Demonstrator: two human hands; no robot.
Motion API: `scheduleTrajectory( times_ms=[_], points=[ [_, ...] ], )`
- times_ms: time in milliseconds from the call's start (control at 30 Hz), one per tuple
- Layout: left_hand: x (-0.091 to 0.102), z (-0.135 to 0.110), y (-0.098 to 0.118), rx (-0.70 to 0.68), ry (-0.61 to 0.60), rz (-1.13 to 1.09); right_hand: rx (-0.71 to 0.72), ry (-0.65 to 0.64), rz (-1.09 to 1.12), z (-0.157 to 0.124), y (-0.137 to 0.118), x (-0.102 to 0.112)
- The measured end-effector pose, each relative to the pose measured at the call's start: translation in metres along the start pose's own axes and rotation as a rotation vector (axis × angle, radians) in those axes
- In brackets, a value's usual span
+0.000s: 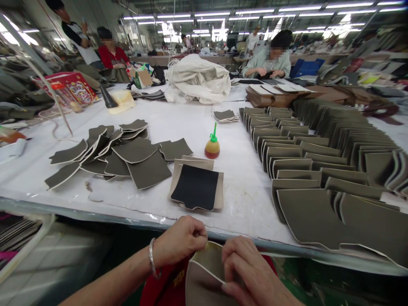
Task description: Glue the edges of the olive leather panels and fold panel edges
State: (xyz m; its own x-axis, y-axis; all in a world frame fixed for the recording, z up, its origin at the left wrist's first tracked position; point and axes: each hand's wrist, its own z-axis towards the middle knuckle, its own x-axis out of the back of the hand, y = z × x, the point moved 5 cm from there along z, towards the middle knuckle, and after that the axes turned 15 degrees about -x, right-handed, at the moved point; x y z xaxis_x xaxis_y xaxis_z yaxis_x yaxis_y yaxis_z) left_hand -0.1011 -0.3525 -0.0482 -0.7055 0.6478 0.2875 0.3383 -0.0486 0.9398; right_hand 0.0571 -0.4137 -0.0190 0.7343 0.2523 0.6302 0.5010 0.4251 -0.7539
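Observation:
Below the table's front edge, my left hand [185, 238] is closed, fingertips pinching the upper edge of a folded grey-olive leather piece [204, 276]. On its other side my right hand [244, 267] grips the same piece, its fingers curled over the edge. The lower part of the piece runs out of view. Just beyond my hands, a black panel [196, 187] lies on a beige-backed piece [219, 193] on the table. Behind that stands a small squeeze bottle [212, 148] with a green nozzle and amber liquid inside.
Loose olive leather pieces [137, 153] lie heaped on the left of the white table [127, 208]. Long rows of upright folded pieces [293, 165] fill the right. A white sack [200, 78], a black cone [107, 98] and a co-worker [270, 59] are farther back.

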Motion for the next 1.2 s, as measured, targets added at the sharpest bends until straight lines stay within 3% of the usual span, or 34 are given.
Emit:
scheduleTrajectory(
  times_ms=[200, 267, 333, 400, 533, 667, 767, 967, 1067, 1200],
  points=[
    [0.005, 0.002, 0.025, 0.052, -0.065, -0.251, 0.050, -0.098, 0.075, 0.020, -0.046, 0.038],
    [0.001, 0.003, 0.031, 0.008, -0.109, -0.225, 0.002, -0.179, 0.009, 0.021, -0.050, 0.037],
    [-0.008, 0.003, 0.025, -0.005, -0.140, -0.227, 0.010, -0.130, 0.006, 0.014, -0.042, 0.030],
    [-0.017, 0.001, 0.013, 0.019, -0.147, -0.273, 0.064, 0.000, 0.036, 0.001, -0.025, 0.017],
    [-0.030, -0.001, -0.007, 0.057, -0.135, -0.269, 0.083, 0.051, -0.059, -0.021, -0.003, -0.010],
    [-0.037, -0.002, -0.014, 0.116, -0.140, -0.216, 0.111, 0.037, -0.073, -0.026, -0.017, -0.008],
    [-0.041, -0.002, -0.013, 0.048, -0.130, -0.274, 0.077, 0.008, -0.067, -0.023, -0.023, -0.002],
    [-0.035, -0.016, -0.021, -0.020, -0.134, -0.442, -0.047, 0.013, -0.119, -0.022, -0.001, -0.010],
    [-0.022, -0.028, -0.023, -0.060, -0.108, -0.334, -0.064, 0.019, -0.141, -0.023, 0.008, -0.021],
    [-0.015, -0.042, -0.014, -0.104, -0.163, 0.028, -0.096, -0.007, -0.146, -0.021, 0.013, -0.027]
  ],
)
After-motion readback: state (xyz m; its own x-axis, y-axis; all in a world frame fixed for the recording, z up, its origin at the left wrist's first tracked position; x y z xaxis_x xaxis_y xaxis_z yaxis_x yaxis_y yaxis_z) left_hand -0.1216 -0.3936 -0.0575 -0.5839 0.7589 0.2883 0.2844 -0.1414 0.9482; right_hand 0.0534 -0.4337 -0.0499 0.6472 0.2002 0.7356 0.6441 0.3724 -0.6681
